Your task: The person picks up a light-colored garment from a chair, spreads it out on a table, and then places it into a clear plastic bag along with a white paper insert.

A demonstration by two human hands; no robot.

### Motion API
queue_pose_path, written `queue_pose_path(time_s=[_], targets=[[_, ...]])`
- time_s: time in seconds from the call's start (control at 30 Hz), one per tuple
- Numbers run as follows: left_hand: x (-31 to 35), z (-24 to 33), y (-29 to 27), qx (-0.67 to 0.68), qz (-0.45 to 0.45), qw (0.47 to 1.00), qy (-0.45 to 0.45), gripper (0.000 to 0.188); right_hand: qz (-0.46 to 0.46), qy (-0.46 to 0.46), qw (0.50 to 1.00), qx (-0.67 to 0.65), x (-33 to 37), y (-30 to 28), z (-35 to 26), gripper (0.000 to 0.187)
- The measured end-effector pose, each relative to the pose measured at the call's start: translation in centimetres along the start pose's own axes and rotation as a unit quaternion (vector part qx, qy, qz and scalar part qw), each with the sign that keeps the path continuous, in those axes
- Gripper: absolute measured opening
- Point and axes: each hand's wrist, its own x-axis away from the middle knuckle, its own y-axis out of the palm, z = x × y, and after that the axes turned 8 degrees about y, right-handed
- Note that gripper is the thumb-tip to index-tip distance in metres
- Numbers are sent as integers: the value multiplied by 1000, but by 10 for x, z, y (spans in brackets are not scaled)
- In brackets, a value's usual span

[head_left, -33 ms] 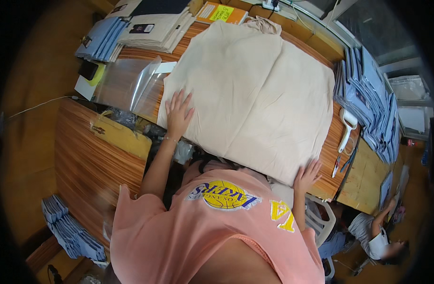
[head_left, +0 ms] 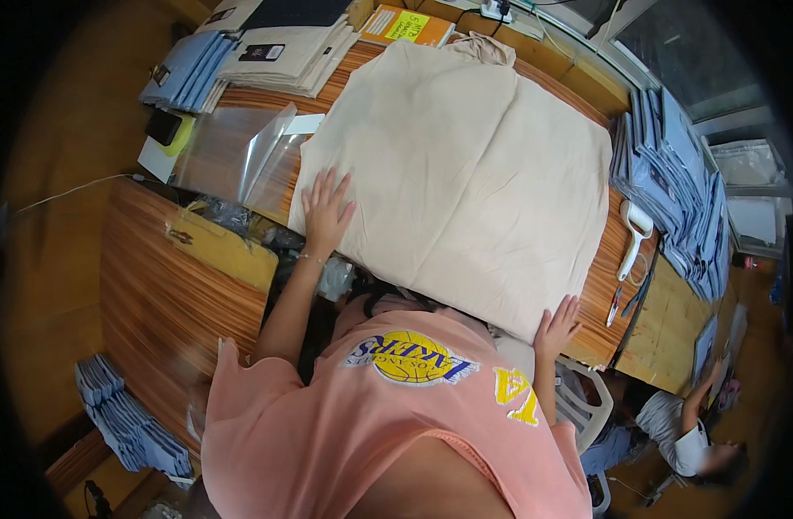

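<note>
A large piece of beige cloth [head_left: 448,164] lies spread on the wood-grain table in front of me. A seam or fold line runs down its middle, and its far end is bunched up. My left hand [head_left: 327,212] rests flat on the cloth's near left edge, fingers spread. At the near right corner, my right hand [head_left: 556,330] lies with its fingers stretched out across the cloth's edge. Neither hand grips anything.
Clear plastic sheets [head_left: 228,156] lie left of the cloth, with folded beige garments [head_left: 284,60] behind. To the right are a white lint roller [head_left: 634,238], small snips [head_left: 613,306] and stacked blue garments [head_left: 669,186]. Another person [head_left: 673,428] sits at the lower right.
My right hand has shifted very slightly to the left and toward me at the cloth's corner. My left hand and the cloth look the same.
</note>
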Motion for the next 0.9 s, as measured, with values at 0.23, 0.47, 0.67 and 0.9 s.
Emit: queue_pose_path(time_s=[0.23, 0.47, 0.67, 0.9], targets=[[23, 20, -2, -4, 44, 997, -66, 59, 92, 35, 995, -17, -16, -16, -19, 56], [38, 24, 18, -56, 11, 996, -75, 57, -52, -74, 994, -68, -29, -7, -24, 52], [42, 52, -25, 59, 86, 990, -91, 67, 66, -135, 917, -369, -84, -70, -46, 54], [-4, 128, 3, 213, 94, 968, 93, 65, 21, -104, 886, -451, -96, -143, -113, 36]])
